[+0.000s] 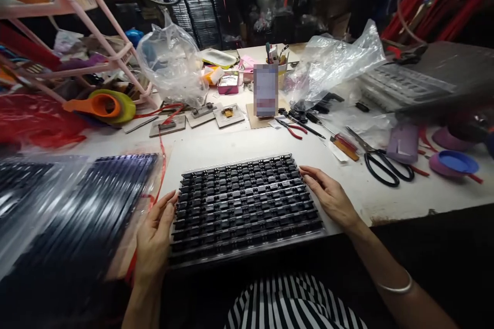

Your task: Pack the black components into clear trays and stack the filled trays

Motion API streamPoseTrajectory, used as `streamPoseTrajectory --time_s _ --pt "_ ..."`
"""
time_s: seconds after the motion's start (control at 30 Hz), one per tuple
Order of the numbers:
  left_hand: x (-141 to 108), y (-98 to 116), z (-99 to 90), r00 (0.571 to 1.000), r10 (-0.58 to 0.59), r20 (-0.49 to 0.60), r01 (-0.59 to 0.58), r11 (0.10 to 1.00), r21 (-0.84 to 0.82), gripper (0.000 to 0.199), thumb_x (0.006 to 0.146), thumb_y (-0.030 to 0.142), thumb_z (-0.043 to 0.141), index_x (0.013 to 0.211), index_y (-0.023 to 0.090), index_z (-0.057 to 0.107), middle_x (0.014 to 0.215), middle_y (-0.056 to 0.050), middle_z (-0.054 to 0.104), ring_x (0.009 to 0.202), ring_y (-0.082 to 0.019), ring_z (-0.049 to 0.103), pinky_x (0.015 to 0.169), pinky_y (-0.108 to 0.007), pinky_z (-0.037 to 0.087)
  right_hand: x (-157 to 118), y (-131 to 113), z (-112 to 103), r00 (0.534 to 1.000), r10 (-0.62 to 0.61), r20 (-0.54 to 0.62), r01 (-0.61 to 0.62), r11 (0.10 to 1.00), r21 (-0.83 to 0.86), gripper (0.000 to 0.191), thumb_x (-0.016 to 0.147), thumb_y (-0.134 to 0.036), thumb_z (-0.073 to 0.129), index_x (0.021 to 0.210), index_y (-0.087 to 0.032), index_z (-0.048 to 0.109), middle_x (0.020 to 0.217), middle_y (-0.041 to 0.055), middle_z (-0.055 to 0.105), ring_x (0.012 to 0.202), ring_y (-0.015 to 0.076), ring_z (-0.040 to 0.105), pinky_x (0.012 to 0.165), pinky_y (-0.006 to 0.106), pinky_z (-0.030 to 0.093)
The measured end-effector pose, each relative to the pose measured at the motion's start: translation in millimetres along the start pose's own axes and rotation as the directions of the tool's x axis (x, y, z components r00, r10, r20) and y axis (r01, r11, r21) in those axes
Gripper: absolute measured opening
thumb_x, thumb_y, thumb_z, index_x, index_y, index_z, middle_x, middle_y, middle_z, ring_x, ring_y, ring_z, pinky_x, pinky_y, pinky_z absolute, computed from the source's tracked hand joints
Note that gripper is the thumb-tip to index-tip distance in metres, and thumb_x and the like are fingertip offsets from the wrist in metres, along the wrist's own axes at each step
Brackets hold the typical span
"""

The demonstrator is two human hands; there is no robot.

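A clear plastic tray [250,256] lies at the front edge of the white table, filled with rows of small black parts [247,198] that look like electronic components. My left hand [157,223] grips the tray's left side, fingers bent against its rim. At the opposite side my right hand [328,193] holds the upper right edge, thumb and fingers closed on it. The undersides of both hands' fingers are partly hidden by the tray.
Stacked trays of black parts [88,205] stand at the left, blurred. Black-handled scissors [380,162], red pliers [291,127] and a screwdriver [343,146] lie to the right. Plastic bags [335,67], a pink rack [104,36] and an orange tape holder [104,106] line the back and left.
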State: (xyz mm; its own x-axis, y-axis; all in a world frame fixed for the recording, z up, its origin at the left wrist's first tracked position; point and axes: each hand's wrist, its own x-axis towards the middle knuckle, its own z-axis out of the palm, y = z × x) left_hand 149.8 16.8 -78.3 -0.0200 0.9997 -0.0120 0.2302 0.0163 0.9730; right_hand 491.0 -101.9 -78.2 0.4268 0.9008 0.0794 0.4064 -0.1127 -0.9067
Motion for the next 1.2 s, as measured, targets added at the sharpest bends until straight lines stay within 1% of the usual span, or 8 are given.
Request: streamPoseTrajectory --time_s 0.13,0.3,0.4,0.53,0.6,0.7,0.83,1.2 --pt "0 2 6.7 1.0 -0.005 -0.011 0.003 0.995 -0.104 0.04 0.079 0.049 0.062 0.109 0.023 0.064 0.114 -0.005 0.066 0.11 -0.022 0.057 0.098 -0.033 0.04 9 -1 1 0.999 0.005 -0.041 -0.007 0.999 -0.052 0.038 0.09 -0.044 0.047 0.117 -0.021 0.059 0.117 0.0085 0.063 0.109 0.0229 0.057 0.097 0.041 0.042" --pt "12 4 11.3 0.999 -0.034 -0.018 0.033 0.997 -0.075 0.046 0.081 0.051 0.058 0.117 0.022 0.06 0.113 -0.006 0.067 0.106 -0.021 0.058 0.09 -0.032 0.042 17 0 1 1.0 0.022 0.0 -0.022 0.999 -0.027 0.038 0.09 -0.045 0.049 0.12 -0.023 0.059 0.119 0.0076 0.062 0.108 0.0227 0.057 0.097 0.041 0.043" --pt "16 5 11.6 1.0 -0.015 -0.017 0.012 0.984 -0.177 0.044 0.086 0.05 0.051 0.115 0.018 0.06 0.11 -0.008 0.068 0.104 -0.021 0.058 0.087 -0.031 0.04 18 0 2 0.999 0.036 0.02 -0.039 0.987 0.155 0.038 0.088 -0.043 0.054 0.12 -0.023 0.059 0.12 0.0067 0.062 0.11 0.0222 0.056 0.099 0.04 0.042" --pt "14 10 10.4 1.0 0.02 -0.01 -0.022 0.93 -0.366 0.039 0.091 0.046 0.044 0.112 0.018 0.06 0.106 -0.009 0.07 0.108 -0.02 0.057 0.087 -0.029 0.039 15 -1 2 0.997 0.059 -0.04 -0.035 0.896 0.442 0.03 0.087 -0.037 0.056 0.112 -0.023 0.063 0.117 0.0061 0.064 0.115 0.0229 0.054 0.104 0.042 0.037" --pt "12 13 10.2 1.0 0.021 -0.011 -0.024 0.897 -0.441 0.037 0.091 0.045 0.043 0.111 0.019 0.06 0.107 -0.009 0.07 0.109 -0.019 0.058 0.086 -0.029 0.04 13 -2 0 0.996 0.059 -0.068 -0.015 0.857 0.515 0.028 0.088 -0.035 0.054 0.11 -0.023 0.065 0.12 0.0064 0.063 0.118 0.0244 0.053 0.105 0.043 0.036" --pt "11 16 10.7 1.0 -0.025 0.009 0.026 0.855 -0.517 0.036 0.091 0.046 0.042 0.111 0.021 0.06 0.113 -0.01 0.068 0.096 -0.016 0.062 0.081 -0.027 0.045 12 -4 -2 0.996 0.07 -0.053 -0.026 0.815 0.579 0.029 0.09 -0.035 0.049 0.111 -0.024 0.064 0.124 0.0063 0.061 0.118 0.0253 0.053 0.102 0.045 0.039" --pt "12 17 11.3 0.999 -0.045 0.013 0.045 0.838 -0.544 0.035 0.091 0.046 0.044 0.11 0.021 0.06 0.115 -0.011 0.067 0.084 -0.014 0.063 0.076 -0.025 0.047 10 -3 -4 0.996 0.073 -0.06 -0.028 0.832 0.554 0.03 0.091 -0.035 0.044 0.114 -0.026 0.062 0.128 0.006 0.059 0.118 0.0252 0.053 0.098 0.045 0.044" --pt "12 17 11.6 0.999 -0.004 -0.046 -0.02 0.862 -0.507 0.033 0.09 0.043 0.045 0.109 0.023 0.063 0.11 -0.009 0.069 0.084 -0.015 0.062 0.077 -0.026 0.049 9 -7 -5 0.994 0.074 -0.083 -0.005 0.779 0.628 0.029 0.09 -0.031 0.044 0.107 -0.024 0.066 0.122 0.0056 0.063 0.115 0.0248 0.056 0.1 0.045 0.042"
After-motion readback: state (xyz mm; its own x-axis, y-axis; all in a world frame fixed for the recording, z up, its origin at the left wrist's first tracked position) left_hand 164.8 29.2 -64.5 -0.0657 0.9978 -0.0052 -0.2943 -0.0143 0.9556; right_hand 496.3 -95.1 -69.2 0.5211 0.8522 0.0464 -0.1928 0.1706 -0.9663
